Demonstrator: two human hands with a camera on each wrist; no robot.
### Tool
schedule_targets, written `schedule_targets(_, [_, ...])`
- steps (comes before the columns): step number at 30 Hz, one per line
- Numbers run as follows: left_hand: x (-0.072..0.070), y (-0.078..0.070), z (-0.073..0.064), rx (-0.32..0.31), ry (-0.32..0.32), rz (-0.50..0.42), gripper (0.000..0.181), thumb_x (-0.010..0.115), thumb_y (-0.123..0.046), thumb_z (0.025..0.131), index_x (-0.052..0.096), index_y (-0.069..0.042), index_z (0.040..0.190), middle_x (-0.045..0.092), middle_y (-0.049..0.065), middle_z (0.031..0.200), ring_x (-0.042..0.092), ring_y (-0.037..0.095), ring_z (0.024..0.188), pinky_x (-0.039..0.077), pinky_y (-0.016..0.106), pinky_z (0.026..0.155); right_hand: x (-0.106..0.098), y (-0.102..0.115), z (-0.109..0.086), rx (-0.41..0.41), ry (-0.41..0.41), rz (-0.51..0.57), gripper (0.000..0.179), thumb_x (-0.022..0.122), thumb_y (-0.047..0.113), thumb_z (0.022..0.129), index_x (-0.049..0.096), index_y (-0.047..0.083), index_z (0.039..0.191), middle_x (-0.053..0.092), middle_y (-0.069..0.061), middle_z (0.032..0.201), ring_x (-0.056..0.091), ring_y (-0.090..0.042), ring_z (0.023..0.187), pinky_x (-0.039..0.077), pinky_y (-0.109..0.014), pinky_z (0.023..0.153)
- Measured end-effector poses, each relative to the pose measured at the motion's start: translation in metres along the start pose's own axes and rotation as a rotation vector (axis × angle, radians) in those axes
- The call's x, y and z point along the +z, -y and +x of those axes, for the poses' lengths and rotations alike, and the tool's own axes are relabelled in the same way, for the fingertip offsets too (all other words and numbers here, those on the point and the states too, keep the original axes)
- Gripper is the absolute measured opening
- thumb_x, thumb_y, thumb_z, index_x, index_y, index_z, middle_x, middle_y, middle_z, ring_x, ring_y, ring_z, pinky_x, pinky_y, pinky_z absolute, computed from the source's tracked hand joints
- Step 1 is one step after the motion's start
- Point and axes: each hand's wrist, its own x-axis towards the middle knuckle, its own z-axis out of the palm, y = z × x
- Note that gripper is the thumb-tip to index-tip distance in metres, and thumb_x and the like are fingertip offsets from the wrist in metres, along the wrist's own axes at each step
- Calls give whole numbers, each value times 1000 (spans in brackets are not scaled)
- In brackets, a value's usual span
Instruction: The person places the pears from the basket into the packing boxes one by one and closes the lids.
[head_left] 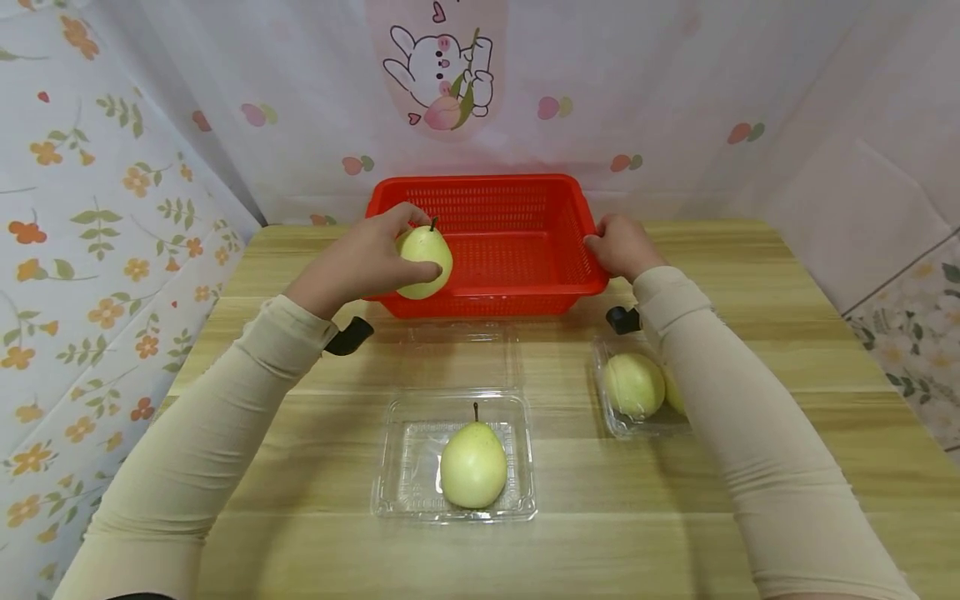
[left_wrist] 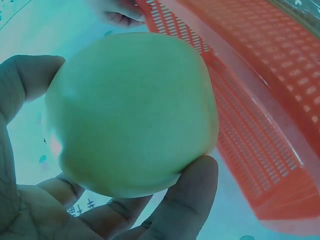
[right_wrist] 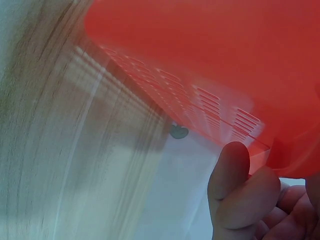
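Note:
A pale yellow-green pear (head_left: 424, 260) with a dark stem is in my left hand (head_left: 367, 260), thumb and fingers curled round it, over the left end of a red plastic basket (head_left: 487, 302). In the left wrist view the pear (left_wrist: 132, 115) fills the middle, the fingers about its sides. My right hand (head_left: 624, 245) grips the basket's right rim; in the right wrist view its thumb and fingers close on the edge of the red wall (right_wrist: 200, 45). A second pear (head_left: 474, 465) sits in an opened clear plastic box (head_left: 416, 417) in front of the basket.
Another clear box (head_left: 611, 423) holding pears (head_left: 634, 386) stands on the right, partly hidden by my right sleeve. The wooden table (head_left: 315, 533) ends at the back against a printed curtain (head_left: 645, 100). A floral cloth (head_left: 90, 267) hangs along the left side.

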Motion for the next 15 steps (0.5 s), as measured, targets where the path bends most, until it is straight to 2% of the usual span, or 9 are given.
schedule_targets(8, [3,-1,-15,13,-44,-43,55,73,-28,84,48,-13,131,58,11,104,58,28,86,53,37,70,0,1,-1,3,-1,4,25,48,15,103,54,-9,109,62,-22,95,66,-25,70,58,-33,66])
schedule_targets(15, [3,3,-25,3,-45,-71,55,74,-29,84,48,-14,131,59,8,111,59,28,83,52,38,71,0,1,0,-5,-2,0,27,48,16,103,55,-10,110,62,-22,95,65,-25,70,57,-31,65])
